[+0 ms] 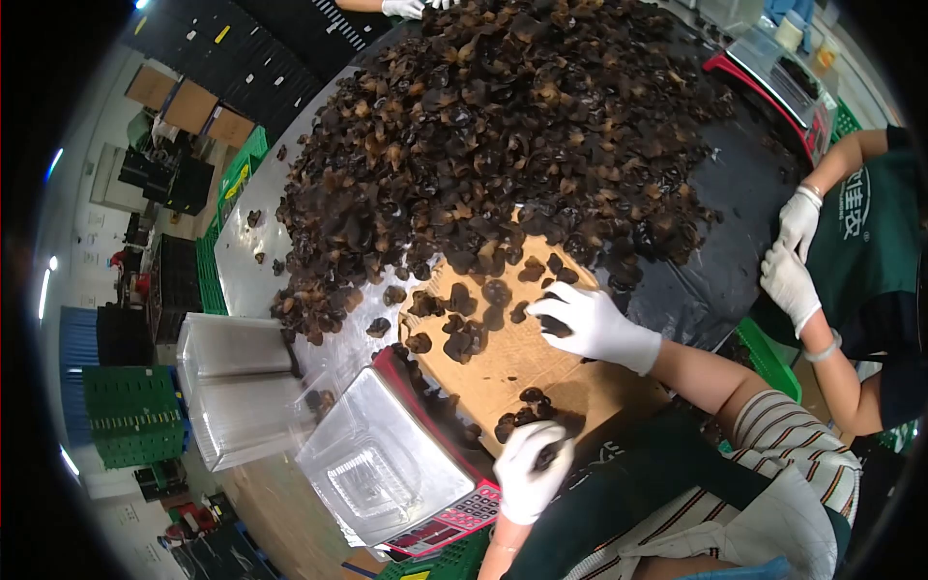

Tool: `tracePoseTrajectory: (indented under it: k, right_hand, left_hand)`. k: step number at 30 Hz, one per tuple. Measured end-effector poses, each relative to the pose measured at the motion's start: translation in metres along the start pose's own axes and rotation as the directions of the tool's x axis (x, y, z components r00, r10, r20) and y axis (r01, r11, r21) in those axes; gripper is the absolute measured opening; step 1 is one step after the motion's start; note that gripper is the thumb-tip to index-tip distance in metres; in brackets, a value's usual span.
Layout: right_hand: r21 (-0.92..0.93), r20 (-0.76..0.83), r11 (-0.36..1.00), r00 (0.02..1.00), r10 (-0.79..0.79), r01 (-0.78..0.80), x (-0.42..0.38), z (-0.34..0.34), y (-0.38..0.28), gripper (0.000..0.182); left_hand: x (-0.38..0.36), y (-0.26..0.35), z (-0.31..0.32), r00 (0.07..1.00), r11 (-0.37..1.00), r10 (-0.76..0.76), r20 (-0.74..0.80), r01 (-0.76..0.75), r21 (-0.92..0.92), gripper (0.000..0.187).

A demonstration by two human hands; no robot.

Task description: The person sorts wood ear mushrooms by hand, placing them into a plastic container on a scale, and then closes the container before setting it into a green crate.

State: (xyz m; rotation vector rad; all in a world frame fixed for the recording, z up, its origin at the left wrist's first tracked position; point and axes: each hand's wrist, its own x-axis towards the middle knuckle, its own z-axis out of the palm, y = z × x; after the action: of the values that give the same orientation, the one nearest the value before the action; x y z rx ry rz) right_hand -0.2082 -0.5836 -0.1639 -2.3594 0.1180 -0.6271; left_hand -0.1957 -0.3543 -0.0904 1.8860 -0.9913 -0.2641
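Observation:
Dark brown wood ear mushrooms form a large heap, with loose pieces spread over a flat cardboard sheet. My right hand, in a white glove, curls its fingers round a dark wood ear piece above the cardboard. Nearer my body, my left hand, also gloved, is closed on wood ear pieces that show between its fingers. A small cluster of wood ears lies just beyond it. Beside the left hand stands a red-edged scale with a clear plastic tray on top.
Stacked clear plastic trays stand left of the scale. At right, a co-worker in a green apron holds gloved hands together; another person's gloved hand shows at the top. A second scale sits at the far right.

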Motion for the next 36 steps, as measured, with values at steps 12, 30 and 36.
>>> tracePoseTrajectory:
  k: [12, 30, 36]
  right_hand:
    - [0.169, 0.169, 0.977, 0.981, 0.098, -0.127, 0.022, 0.019, 0.02, 0.042]
    - [0.698, 0.282, 0.701, 0.843, -0.457, 0.146, 0.107, 0.123, -0.234, 0.044]
    - [0.885, 0.076, 0.446, 0.901, -0.427, 0.137, 0.106, 0.136, -0.227, 0.026]
  left_hand:
    - [-0.057, -0.055, -0.187, 0.715, 0.754, -0.258, -0.65, 0.569, 0.327, 0.021]
    - [-0.068, -0.083, -0.173, 0.402, 0.904, -0.291, -0.868, 0.413, -0.112, 0.058]
    - [-0.07, -0.079, -0.169, 0.323, 0.881, -0.332, -0.886, 0.441, -0.17, 0.054]
